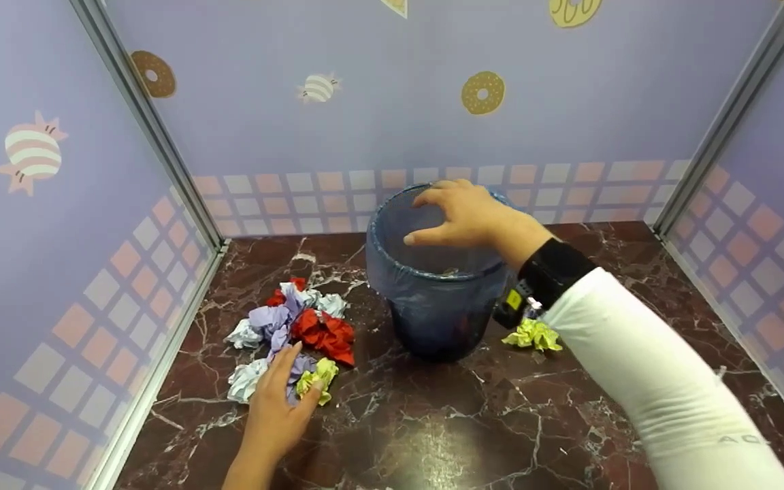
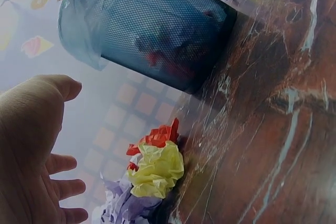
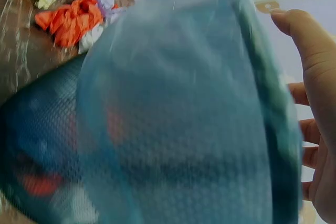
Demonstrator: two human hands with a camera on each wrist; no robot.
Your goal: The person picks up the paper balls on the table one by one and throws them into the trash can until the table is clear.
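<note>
A dark mesh wastebasket (image 1: 436,337) stands upright, its bluish plastic bag liner (image 1: 399,282) folded over the rim. Over its mouth is my right hand (image 1: 467,216), fingers spread and bent loosely, with nothing held. My left hand (image 1: 278,412) reaches to the near side of a heap of crumpled paper, its thumb beside a yellow paper ball (image 1: 322,380). That hand is empty in the left wrist view, fingers apart. Red paper (image 1: 327,335), purple paper (image 1: 269,318) and white paper (image 1: 243,381) make up the heap. Through the mesh, red paper (image 2: 176,66) shows inside the basket.
Another yellow paper ball (image 1: 533,335) lies right of the basket, partly behind the right forearm, with a bit of purple beside it. Patterned panels (image 1: 392,122) wall the marbled dark table (image 1: 426,422) at the back and both sides.
</note>
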